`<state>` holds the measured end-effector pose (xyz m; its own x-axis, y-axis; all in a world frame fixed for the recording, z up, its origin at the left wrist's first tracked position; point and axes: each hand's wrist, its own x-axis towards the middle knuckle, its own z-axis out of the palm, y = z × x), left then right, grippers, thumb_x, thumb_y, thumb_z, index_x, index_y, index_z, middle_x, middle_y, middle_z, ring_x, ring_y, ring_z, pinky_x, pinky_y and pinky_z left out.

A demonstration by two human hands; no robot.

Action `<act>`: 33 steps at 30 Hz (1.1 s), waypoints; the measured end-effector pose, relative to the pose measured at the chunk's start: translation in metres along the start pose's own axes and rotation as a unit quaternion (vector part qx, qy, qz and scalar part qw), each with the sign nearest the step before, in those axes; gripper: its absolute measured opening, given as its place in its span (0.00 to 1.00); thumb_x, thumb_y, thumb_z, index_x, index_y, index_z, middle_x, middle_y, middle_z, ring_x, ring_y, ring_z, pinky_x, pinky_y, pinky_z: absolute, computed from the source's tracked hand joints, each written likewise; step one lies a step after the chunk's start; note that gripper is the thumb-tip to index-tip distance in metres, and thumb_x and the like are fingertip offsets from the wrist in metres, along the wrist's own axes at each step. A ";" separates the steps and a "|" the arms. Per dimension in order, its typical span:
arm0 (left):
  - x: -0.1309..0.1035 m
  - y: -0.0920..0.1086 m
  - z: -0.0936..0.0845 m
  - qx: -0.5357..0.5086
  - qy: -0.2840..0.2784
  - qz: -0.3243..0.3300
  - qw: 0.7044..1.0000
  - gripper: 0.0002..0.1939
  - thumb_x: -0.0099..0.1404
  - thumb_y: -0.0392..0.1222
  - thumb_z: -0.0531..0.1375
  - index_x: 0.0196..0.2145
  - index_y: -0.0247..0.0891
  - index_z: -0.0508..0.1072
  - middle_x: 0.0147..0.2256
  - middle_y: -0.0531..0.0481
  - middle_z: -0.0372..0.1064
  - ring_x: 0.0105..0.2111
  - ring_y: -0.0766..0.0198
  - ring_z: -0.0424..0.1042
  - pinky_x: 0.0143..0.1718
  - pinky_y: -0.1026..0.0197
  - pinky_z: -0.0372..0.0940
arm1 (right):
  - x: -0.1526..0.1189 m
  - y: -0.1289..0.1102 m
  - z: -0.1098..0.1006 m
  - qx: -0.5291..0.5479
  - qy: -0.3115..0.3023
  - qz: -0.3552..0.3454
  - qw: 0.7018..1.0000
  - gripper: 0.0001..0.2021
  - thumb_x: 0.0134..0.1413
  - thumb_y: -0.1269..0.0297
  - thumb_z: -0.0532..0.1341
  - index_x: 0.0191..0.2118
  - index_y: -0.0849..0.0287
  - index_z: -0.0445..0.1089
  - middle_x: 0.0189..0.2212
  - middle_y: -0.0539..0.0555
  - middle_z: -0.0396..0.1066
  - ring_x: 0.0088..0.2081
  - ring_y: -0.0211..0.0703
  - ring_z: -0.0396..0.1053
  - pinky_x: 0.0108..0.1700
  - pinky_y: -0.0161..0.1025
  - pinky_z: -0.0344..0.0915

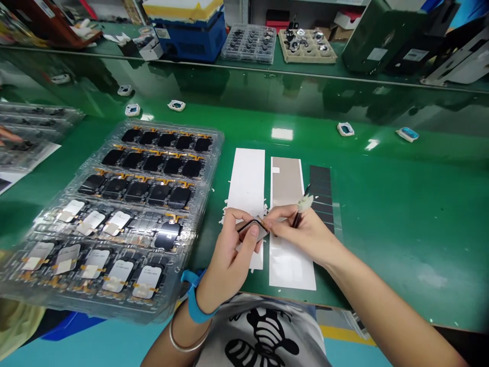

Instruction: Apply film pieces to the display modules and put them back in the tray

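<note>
My left hand (237, 247), with a blue wrist strap, is closed around a small display panel (256, 232) that has a black edge and a silvery back. At the panel's right corner, the thumb and forefinger of my right hand (296, 224) pinch together; whatever lies between those fingertips is too small to name. Tucked in that same hand are dark tweezers (297, 218), with a pale wrapping near the top. Under the hands lie a white strip sheet (247, 176), a grey-brown adhesive sheet (288, 183) with white margins and a black segmented strip (320, 179).
To the left, a clear tray (208, 176) holds rows of display panels, some black side up, some silver side up. Several small white-framed parts, including one white-framed piece (345, 129), lie toward the back. A shelf carries a blue box (191, 38). Another person's hand (9, 136) shows far left.
</note>
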<state>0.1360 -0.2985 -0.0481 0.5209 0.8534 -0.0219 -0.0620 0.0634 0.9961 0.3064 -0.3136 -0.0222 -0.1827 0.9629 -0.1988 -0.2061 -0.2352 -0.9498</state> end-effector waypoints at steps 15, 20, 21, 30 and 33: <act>-0.001 0.001 0.000 -0.023 -0.017 -0.017 0.999 0.06 0.76 0.46 0.52 0.43 0.43 0.58 0.29 0.57 0.62 0.27 0.69 0.61 0.25 0.67 0.55 | -0.010 0.002 0.009 -0.198 0.116 -0.120 0.966 0.05 0.57 0.66 0.65 0.31 0.58 0.77 0.27 0.51 0.76 0.27 0.37 0.72 0.27 0.34 0.64; 0.001 -0.002 0.000 -0.007 -0.019 -0.018 1.000 0.06 0.77 0.46 0.52 0.43 0.43 0.57 0.29 0.57 0.62 0.27 0.70 0.62 0.26 0.69 0.57 | -0.012 -0.001 0.007 -0.202 0.145 -0.105 0.963 0.05 0.57 0.65 0.64 0.30 0.57 0.75 0.26 0.49 0.73 0.28 0.37 0.69 0.28 0.34 0.63; 0.001 -0.002 0.000 0.004 -0.019 -0.017 1.000 0.06 0.77 0.46 0.51 0.43 0.43 0.57 0.28 0.57 0.62 0.27 0.70 0.63 0.26 0.69 0.57 | -0.015 -0.003 0.005 -0.209 0.156 -0.111 0.959 0.07 0.59 0.64 0.62 0.30 0.56 0.75 0.26 0.49 0.72 0.29 0.37 0.69 0.29 0.35 0.63; -0.018 0.025 0.007 0.363 -0.149 0.091 0.915 0.06 0.74 0.36 0.51 0.48 0.40 0.63 0.45 0.43 0.74 0.45 0.54 0.76 0.43 0.49 0.72 | -0.059 0.026 -0.006 -0.243 0.324 -0.176 0.897 0.11 0.70 0.64 0.53 0.37 0.54 0.70 0.34 0.48 0.68 0.32 0.33 0.70 0.36 0.32 0.68; -0.030 0.027 0.014 0.459 -0.199 0.148 0.853 0.11 0.72 0.30 0.52 0.50 0.36 0.63 0.50 0.37 0.74 0.52 0.48 0.74 0.46 0.45 0.75 | -0.064 0.043 0.002 -0.240 0.341 -0.161 0.894 0.04 0.66 0.66 0.59 0.38 0.55 0.70 0.36 0.50 0.68 0.37 0.35 0.73 0.38 0.32 0.72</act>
<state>0.1304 -0.3299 -0.0188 0.8576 0.5064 0.0902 0.3572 -0.7126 0.6038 0.3071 -0.3859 -0.0500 0.4742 0.8660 0.1588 0.3249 -0.0045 -0.9457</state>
